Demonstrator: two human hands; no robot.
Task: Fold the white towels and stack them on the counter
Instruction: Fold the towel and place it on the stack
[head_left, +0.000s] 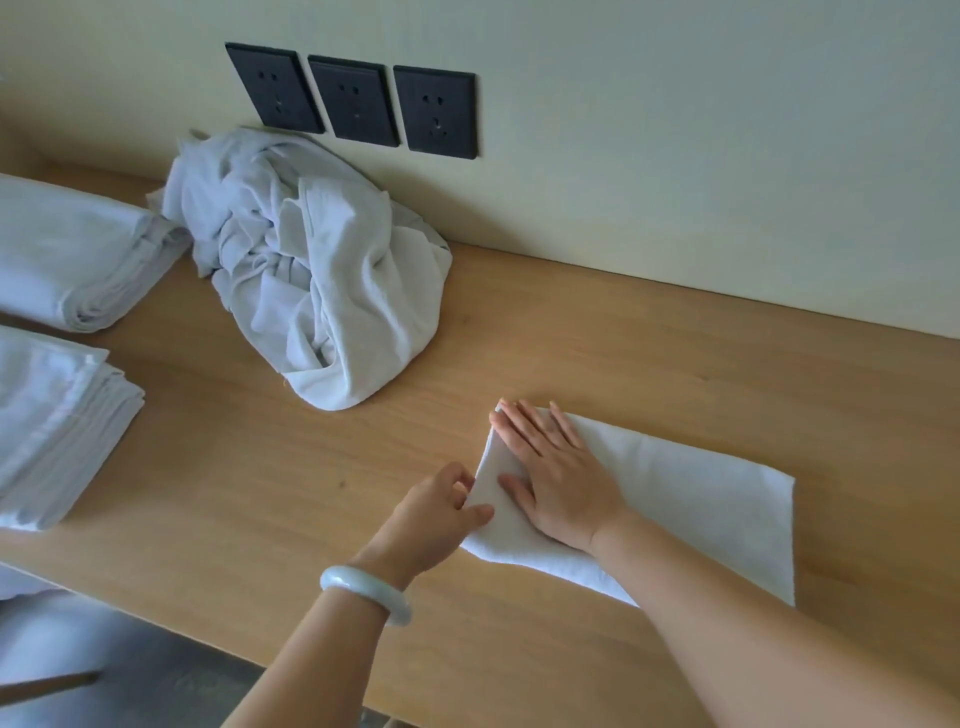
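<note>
Head view. A folded white towel (701, 509) lies flat on the wooden counter (623, 353), right of centre and near the front edge. Its long axis runs left to right, roughly parallel to the wall (675, 130). The right hand (556, 483) presses on the towel's left end, palm down, fingers straight and pointing away to the left. The left hand (441, 514), with a pale bracelet (366, 592) at the wrist, pinches the towel's raised left edge between thumb and fingers. A crumpled heap (311, 270) of white towels rests against the wall below three dark sockets (353, 101). A far stack (67, 260) and a near stack (57, 426) of folded towels lie at the left.
</note>
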